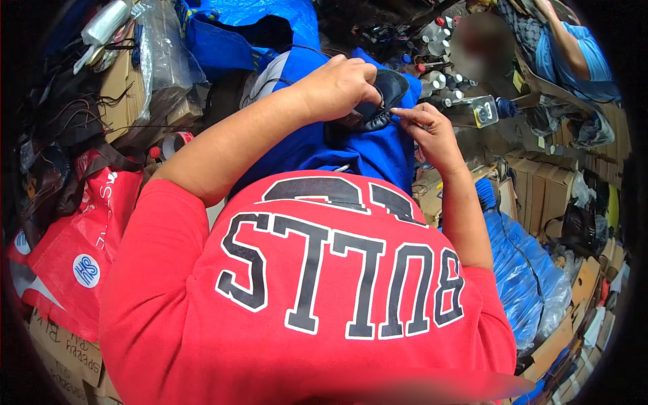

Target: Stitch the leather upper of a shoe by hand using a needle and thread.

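A black shoe (395,84) rests on my lap over blue shorts (310,145), its far end curving up between my knees. My left hand (343,84) is closed over the shoe's opening, fingers curled and tips pointing down into it. What it pinches is hidden. Close by on the right, my right hand (430,131) presses thumb and forefinger together at the shoe's edge, on something too small to make out. A thin dark cord (273,81) loops past my left wrist over the shorts.
Clear and capped bottles (439,81) stand beyond my right knee, near a person in a light blue shirt (594,57). Blue plastic sheeting (516,270) and cardboard (533,189) lie at right. A red bag (74,250) is at left, a blue bag (250,30) ahead.
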Demonstrator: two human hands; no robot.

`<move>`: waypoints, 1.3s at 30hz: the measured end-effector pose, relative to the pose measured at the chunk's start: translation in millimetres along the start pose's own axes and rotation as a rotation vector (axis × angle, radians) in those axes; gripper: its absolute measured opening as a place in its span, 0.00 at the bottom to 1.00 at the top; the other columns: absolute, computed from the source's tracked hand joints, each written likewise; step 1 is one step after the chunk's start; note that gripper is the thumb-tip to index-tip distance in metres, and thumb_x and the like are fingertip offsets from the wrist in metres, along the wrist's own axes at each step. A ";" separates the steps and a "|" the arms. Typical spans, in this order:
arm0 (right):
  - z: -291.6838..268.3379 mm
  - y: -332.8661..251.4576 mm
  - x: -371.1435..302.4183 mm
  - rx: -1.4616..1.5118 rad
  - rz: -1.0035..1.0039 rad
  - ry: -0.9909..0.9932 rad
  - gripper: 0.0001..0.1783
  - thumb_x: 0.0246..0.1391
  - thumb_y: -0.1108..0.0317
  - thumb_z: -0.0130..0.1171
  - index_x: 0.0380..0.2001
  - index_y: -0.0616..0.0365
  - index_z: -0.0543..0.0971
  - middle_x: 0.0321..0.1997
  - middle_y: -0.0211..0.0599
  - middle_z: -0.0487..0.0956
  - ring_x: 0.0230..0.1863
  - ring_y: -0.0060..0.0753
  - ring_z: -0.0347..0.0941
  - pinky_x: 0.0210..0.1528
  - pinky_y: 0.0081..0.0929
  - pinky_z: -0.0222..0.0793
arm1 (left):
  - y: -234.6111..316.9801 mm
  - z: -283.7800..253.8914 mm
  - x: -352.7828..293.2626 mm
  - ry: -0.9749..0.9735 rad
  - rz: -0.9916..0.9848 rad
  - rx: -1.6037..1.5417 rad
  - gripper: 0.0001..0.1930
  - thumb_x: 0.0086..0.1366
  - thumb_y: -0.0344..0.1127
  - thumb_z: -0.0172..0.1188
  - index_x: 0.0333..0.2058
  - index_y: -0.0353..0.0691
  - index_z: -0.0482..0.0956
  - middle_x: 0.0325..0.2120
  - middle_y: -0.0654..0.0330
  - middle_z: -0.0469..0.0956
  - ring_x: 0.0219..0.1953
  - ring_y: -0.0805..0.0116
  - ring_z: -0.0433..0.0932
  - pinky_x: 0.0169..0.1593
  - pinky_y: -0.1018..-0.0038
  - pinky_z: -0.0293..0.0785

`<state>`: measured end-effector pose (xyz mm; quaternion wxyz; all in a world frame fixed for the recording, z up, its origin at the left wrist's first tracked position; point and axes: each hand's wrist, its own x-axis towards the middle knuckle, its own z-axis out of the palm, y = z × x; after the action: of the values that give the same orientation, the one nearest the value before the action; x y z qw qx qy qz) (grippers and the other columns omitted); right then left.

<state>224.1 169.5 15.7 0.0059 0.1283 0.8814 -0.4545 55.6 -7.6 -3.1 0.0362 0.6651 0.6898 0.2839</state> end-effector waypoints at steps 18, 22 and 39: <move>1.9 16.8 -1.5 0.153 0.008 -0.073 0.13 0.50 0.72 0.60 0.42 0.51 0.82 0.28 0.26 0.72 0.33 0.18 0.66 0.38 0.16 0.62 | -14.7 19.5 -4.2 -0.036 -0.247 -0.508 0.07 0.50 0.25 0.63 0.31 0.42 0.83 0.27 0.59 0.75 0.33 0.64 0.76 0.38 0.73 0.71; 0.1 8.5 0.8 0.059 0.005 -0.037 0.13 0.50 0.73 0.60 0.41 0.51 0.82 0.27 0.26 0.72 0.32 0.18 0.66 0.37 0.16 0.62 | -15.4 16.7 -4.9 -0.013 -0.231 -0.484 0.08 0.50 0.24 0.63 0.31 0.42 0.83 0.26 0.59 0.73 0.32 0.65 0.74 0.37 0.73 0.71; 10.4 27.8 0.8 0.326 0.055 -0.052 0.14 0.50 0.73 0.60 0.42 0.54 0.82 0.31 0.23 0.71 0.33 0.17 0.65 0.38 0.15 0.61 | -14.7 29.5 -0.6 -0.074 -0.293 -0.549 0.08 0.50 0.27 0.63 0.31 0.45 0.84 0.27 0.57 0.75 0.31 0.61 0.76 0.36 0.69 0.72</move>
<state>228.7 176.8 -12.8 0.0201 0.1399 0.7917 -0.5944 55.2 2.6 -34.4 0.2799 0.5336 0.6743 0.4269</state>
